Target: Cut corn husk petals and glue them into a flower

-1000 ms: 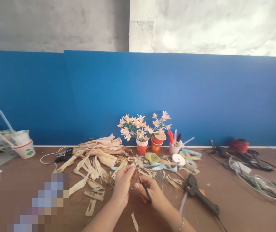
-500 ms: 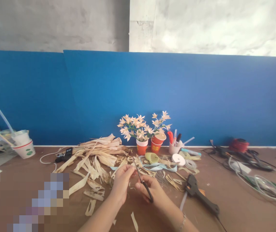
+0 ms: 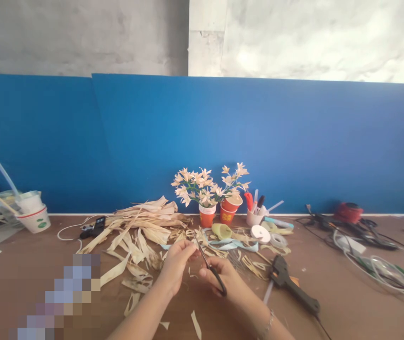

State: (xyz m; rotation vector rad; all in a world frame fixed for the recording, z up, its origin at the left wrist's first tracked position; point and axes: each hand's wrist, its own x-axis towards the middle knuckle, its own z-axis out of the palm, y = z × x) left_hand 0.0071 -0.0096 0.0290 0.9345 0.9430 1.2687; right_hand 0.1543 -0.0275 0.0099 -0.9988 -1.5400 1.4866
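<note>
In the head view, the right hand (image 3: pixel 221 276) is gripping a pair of dark-handled scissors (image 3: pixel 208 265), its fingers curling around the handles and its thumb lying along the near side. The blades are pointing up and away, slightly to the left, and they look nearly closed. The left hand (image 3: pixel 179 264) is keeping its thumb and forefinger pinched together right beside the blades; whatever lies between those fingertips is too small to make out, so I cannot tell what they are holding. Its other fingers are folding in toward the palm.

Both forearms are reaching in from the lower edge and angling toward each other, the hands lying close together above the brown table (image 3: pixel 237 321). A thin bracelet (image 3: pixel 270 321) is circling the right wrist.

Pale dry strips (image 3: pixel 136 248) are spreading over the table to the left of and beyond the hands, and a larger bundle (image 3: pixel 152 215) is lying behind them. A loose scrap (image 3: pixel 197 325) is lying nearer the camera, between the forearms. A glue gun (image 3: pixel 294 288) is resting to the right of the right hand. Beyond the hands, pale flowers (image 3: pixel 204 182) are standing in a red cup (image 3: pixel 207 219).
</note>
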